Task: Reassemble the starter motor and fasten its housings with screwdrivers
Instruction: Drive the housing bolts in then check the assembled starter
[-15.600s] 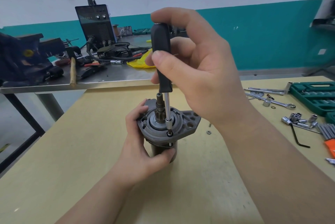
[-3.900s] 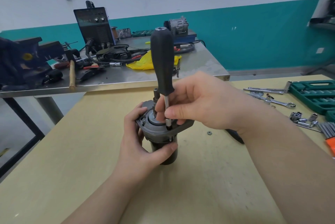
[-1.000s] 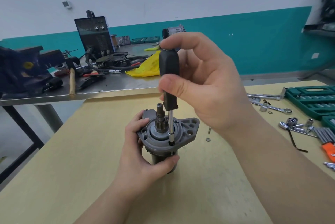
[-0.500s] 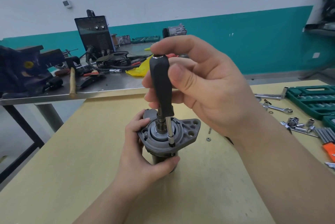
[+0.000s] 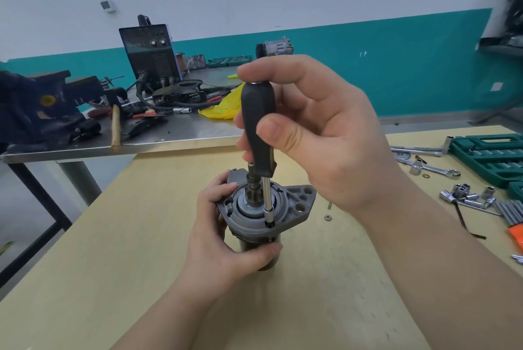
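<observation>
The grey starter motor [image 5: 294,208] stands upright on the wooden table [image 5: 113,264], its flanged housing on top with the pinion shaft sticking up in the middle. My left hand [image 5: 223,239] grips the motor body just under the flange. My right hand [image 5: 319,134] grips the black handle of a screwdriver [image 5: 257,123], thumb on the near side. The screwdriver stands almost vertical, and its silver shaft ends with the bit seated in a screw at the front edge of the flange [image 5: 268,224].
A nut [image 5: 327,217] and a small bolt lie right of the motor. Sockets [image 5: 461,191], a wrench [image 5: 433,169], hex keys and a green tool case [image 5: 492,157] fill the right side. A steel bench behind carries a welder [image 5: 150,52], a vise [image 5: 36,109] and cables.
My right hand has shifted its hold on the screwdriver handle, fingers moving round it, while the bit stays on the same flange screw. The left hand keeps its grip on the motor.
</observation>
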Tool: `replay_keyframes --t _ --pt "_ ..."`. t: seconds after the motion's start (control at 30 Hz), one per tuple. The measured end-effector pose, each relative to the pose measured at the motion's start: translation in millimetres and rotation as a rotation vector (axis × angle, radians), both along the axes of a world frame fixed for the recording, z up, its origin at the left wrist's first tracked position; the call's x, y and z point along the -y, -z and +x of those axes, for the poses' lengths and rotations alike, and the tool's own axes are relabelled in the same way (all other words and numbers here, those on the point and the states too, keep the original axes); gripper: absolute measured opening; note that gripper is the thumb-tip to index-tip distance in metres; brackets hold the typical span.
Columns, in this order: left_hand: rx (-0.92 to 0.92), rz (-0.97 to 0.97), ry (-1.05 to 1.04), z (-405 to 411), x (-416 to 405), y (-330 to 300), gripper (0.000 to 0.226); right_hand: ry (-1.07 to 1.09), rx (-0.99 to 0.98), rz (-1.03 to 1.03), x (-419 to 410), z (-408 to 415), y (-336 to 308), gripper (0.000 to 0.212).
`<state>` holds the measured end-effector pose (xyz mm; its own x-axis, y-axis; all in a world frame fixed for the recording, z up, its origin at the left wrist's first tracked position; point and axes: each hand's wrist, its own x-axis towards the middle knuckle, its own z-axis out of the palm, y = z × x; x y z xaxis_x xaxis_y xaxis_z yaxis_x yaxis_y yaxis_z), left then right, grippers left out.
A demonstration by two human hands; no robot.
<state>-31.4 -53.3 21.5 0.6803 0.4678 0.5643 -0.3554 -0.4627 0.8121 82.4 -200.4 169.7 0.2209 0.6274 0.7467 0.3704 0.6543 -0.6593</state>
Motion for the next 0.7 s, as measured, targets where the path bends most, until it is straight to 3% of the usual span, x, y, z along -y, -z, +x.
replay_keyframes --t 0.13,0.33,0.57,0.63,0.7 --pt "0.009 -0.018 0.0 1.3 -1.1 1.6 0.096 0.142 0.009 0.022 -2.6 -5.5 3.1 0.036" --pt "0.0 -0.044 -0.018 5.6 -4.5 7.3 0.103 0.276 0.046 -0.049 -4.2 -6.4 3.6 0.061" --pt "-0.003 -0.03 -0.039 8.2 -5.9 10.3 0.103 0.334 -0.075 0.221 3.7 0.5 -5.4 0.051" --pt "-0.007 -0.015 -0.033 7.2 -5.9 10.0 0.103 0.418 -0.13 0.224 7.9 15.8 -5.8 0.046" --pt "-0.016 -0.003 -0.023 6.4 -5.6 9.0 0.105 0.58 -0.152 0.101 8.6 40.2 -1.1 0.041"
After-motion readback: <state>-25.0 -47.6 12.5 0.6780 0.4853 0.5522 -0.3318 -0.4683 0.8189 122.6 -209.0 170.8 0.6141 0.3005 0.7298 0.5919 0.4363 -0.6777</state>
